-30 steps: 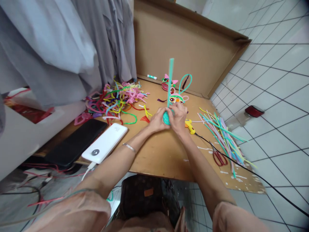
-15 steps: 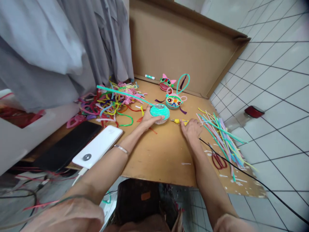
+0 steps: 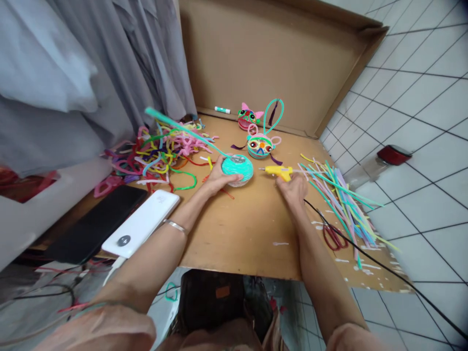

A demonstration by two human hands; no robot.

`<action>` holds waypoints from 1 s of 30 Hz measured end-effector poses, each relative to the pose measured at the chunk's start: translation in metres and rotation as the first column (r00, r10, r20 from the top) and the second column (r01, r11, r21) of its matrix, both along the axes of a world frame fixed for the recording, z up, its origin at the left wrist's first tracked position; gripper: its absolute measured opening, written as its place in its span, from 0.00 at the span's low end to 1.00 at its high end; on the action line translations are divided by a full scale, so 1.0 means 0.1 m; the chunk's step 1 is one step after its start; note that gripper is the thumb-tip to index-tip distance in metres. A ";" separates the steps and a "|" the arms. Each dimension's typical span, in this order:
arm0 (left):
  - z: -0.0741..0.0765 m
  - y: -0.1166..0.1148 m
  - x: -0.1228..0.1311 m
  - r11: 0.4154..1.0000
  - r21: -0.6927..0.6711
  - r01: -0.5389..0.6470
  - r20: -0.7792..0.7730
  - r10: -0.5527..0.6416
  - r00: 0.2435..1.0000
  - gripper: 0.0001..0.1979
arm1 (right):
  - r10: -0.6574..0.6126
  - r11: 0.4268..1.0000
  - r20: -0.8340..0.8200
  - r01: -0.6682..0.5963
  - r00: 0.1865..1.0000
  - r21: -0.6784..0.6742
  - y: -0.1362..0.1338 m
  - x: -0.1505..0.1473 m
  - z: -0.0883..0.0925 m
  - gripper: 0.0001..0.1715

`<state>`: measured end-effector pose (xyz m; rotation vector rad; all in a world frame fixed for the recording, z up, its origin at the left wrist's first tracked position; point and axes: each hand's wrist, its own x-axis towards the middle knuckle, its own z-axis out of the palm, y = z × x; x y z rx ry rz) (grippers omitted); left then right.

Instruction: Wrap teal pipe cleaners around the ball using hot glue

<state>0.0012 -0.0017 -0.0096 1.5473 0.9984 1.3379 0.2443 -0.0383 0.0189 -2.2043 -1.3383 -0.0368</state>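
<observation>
- Head view: the left hand (image 3: 216, 178) holds the teal ball (image 3: 237, 168) over mid-table, thumb pressed on its near side, the other fingers partly hidden
- A teal strip (image 3: 186, 134) runs from the ball toward the far left
- The right hand (image 3: 295, 188) is curled round the handle of the glue gun (image 3: 280, 171), nozzle facing left, apart from the ball; whether a finger squeezes the trigger cannot be told
- The step looks like readying the gun beside the ball; the next move seems to call for a steady ball and a thumb clear of the nozzle
- Room opens nearward to the table (image 3: 237, 234) edge; decorated balls (image 3: 260, 146) crowd the far side, scissors (image 3: 334, 237) the right
</observation>
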 end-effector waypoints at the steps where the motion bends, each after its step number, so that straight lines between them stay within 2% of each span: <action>1: 0.01 -0.01 -0.01 1.000 -0.012 0.021 0.008 -0.021 1.000 0.44 | 0.010 0.993 -0.007 -0.010 1.000 0.117 -0.01 -0.01 0.01 0.20; 4: 0.04 -0.04 -0.02 0.993 -0.057 0.103 0.019 -0.102 0.995 0.45 | 0.092 0.906 -0.020 -0.076 0.996 0.417 -0.04 -0.08 0.06 0.19; 7: 0.07 -0.09 0.01 0.976 -0.087 0.199 -0.002 -0.200 0.980 0.44 | 0.187 0.838 0.008 -0.164 0.982 0.521 -0.10 -0.17 0.08 0.21; 11: 0.06 -0.10 0.04 0.949 -0.105 0.297 0.001 -0.298 0.954 0.45 | 0.224 0.797 0.107 -0.245 0.969 0.551 -0.13 -0.19 0.07 0.22; 17: 0.10 -0.11 0.02 0.936 -0.078 0.344 -0.086 -0.350 0.933 0.43 | 0.242 0.738 0.279 -0.363 0.929 0.569 -0.13 -0.10 0.08 0.23; 22: 0.17 -0.16 0.02 0.935 -0.052 0.352 -0.127 -0.356 0.926 0.42 | 0.233 0.737 0.364 -0.408 0.902 0.539 -0.14 -0.10 0.08 0.23; 27: 0.20 -0.18 0.01 0.921 -0.062 0.385 -0.125 -0.390 0.912 0.42 | 0.259 0.708 0.386 -0.445 0.886 0.548 -0.16 -0.12 0.09 0.23; 30: 0.20 -0.17 0.00 0.918 -0.052 0.393 -0.141 -0.396 0.907 0.43 | 0.275 0.712 0.379 -0.452 0.884 0.537 -0.17 -0.12 0.10 0.23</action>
